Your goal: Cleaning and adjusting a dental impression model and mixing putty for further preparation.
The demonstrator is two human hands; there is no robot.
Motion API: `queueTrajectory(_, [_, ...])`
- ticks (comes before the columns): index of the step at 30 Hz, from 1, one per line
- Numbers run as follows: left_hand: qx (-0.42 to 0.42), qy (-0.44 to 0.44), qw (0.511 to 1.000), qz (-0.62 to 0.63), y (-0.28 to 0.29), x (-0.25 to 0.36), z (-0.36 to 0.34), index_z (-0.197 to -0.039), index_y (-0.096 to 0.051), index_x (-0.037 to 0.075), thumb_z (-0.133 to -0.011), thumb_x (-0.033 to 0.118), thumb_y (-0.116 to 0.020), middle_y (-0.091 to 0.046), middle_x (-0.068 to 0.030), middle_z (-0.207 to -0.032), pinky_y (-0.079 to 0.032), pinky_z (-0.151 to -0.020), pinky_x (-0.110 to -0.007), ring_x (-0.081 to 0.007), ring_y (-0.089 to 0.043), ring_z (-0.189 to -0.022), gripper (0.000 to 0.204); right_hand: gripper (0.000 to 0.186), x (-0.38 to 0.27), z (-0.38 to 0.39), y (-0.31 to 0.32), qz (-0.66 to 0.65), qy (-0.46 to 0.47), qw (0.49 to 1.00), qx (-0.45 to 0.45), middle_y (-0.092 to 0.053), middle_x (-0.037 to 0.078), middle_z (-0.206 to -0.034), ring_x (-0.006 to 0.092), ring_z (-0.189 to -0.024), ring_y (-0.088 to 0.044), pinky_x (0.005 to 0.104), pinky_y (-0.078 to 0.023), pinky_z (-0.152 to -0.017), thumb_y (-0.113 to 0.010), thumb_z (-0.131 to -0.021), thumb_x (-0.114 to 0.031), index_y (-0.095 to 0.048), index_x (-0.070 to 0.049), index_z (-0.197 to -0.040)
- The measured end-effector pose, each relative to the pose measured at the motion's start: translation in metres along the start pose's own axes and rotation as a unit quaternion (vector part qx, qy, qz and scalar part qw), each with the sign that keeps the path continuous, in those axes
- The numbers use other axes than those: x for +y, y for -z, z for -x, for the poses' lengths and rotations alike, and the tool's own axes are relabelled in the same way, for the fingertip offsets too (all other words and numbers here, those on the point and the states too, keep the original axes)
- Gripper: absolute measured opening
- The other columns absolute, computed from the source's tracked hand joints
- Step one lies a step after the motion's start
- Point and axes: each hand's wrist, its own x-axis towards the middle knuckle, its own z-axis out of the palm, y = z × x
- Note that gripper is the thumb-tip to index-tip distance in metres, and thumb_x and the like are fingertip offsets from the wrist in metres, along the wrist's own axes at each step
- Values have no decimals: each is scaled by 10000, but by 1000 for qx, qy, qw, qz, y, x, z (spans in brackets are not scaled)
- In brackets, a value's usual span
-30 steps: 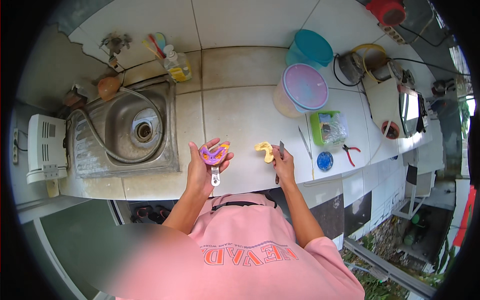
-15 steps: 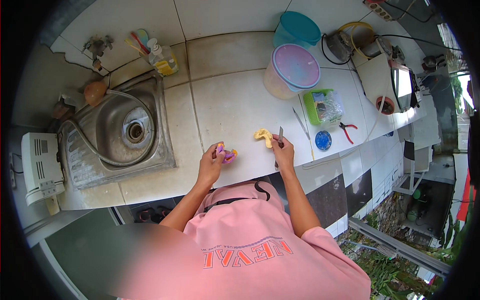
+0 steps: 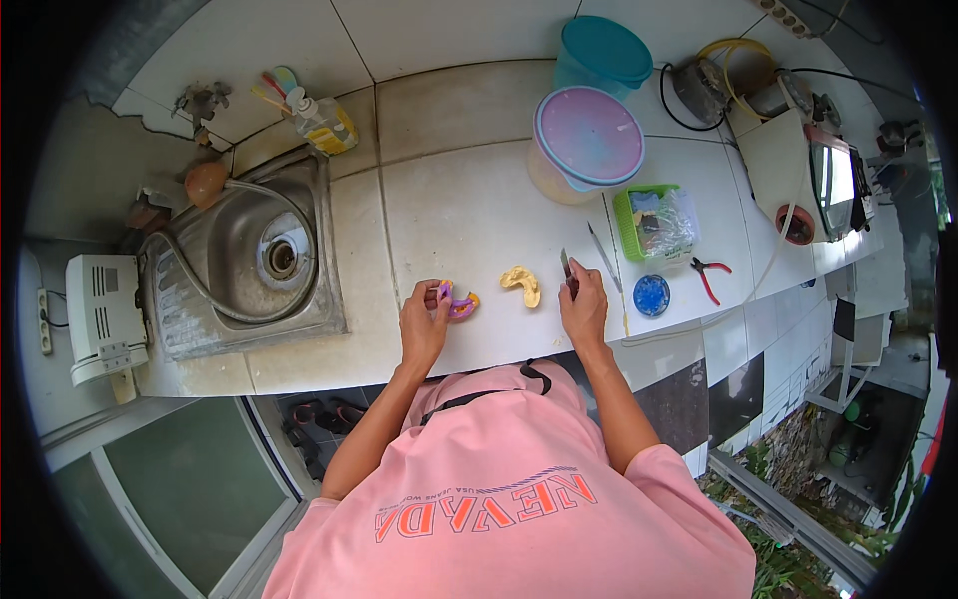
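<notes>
My left hand [image 3: 424, 327], fingers closed, grips a curved purple piece with orange ends [image 3: 461, 308], which looks like a dental impression or wax arch, low over the counter's front part. Between my hands lies a pale yellow horseshoe-shaped dental cast [image 3: 523, 287], resting on the white counter and touched by neither hand. In my closed right hand [image 3: 585, 311] is a knife [image 3: 565, 263], its narrow blade pointing away from me and its handle mostly hidden by the fingers. Small pale crumbs are near the counter edge.
A steel sink [image 3: 309, 290] with a hose is at the left. To the right lie a thin pointed tool [image 3: 605, 257], a round blue item [image 3: 652, 296], red-handled pliers [image 3: 710, 281] and a green basket [image 3: 627, 228]. Behind stand a purple-lidded tub [image 3: 589, 138] and a teal-lidded tub [image 3: 606, 52].
The yellow cast has left my right hand's fingers and now lies on the counter. My right hand has shifted right with the knife. My left hand keeps its hold; the whole view has moved slightly.
</notes>
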Motion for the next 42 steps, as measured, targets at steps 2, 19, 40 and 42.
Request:
queueTrajectory(2, [13,-8,999,-33,-1,2,3,-1210,-568,-15,-886,58,-626,-613,-138,-1037,-513,-734,-316,-214,-630,-806,337,417,1,-8,0,14,72,997,17,-567,174,-987,339,-890,-591,407,-489,-797,-621,-800,18,-590,11,-1216])
queueTrajectory(19, [-27,14,996,86,5,62,10,-1221,-576,-3,-953,99,-550,-639,-89,-1112,-507,-801,-272,-140,-608,-954,288,433,-18,9,-9,-23,53,994,-93,-592,128,-955,263,-711,-614,382,-511,-660,-763,-771,-187,-620,0,-1134])
queueTrajectory(40, [-223,-63,910,343,63,192,51,-1318,-540,-20,-986,100,-546,-610,-118,-1198,-519,-952,-309,-177,-618,-1055,353,379,-161,28,110,-275,258,925,-49,-587,74,-934,120,-728,-591,226,-519,-605,-689,-758,70,-697,-28,-1124])
queueTrajectory(42, [-208,-65,910,353,67,197,58,-1300,-549,-31,-976,136,-574,-628,-126,-1179,-523,-935,-316,-184,-632,-1040,365,387,-166,30,114,-278,266,922,-52,-586,78,-935,123,-728,-591,227,-518,-605,-686,-753,73,-696,-27,-1127])
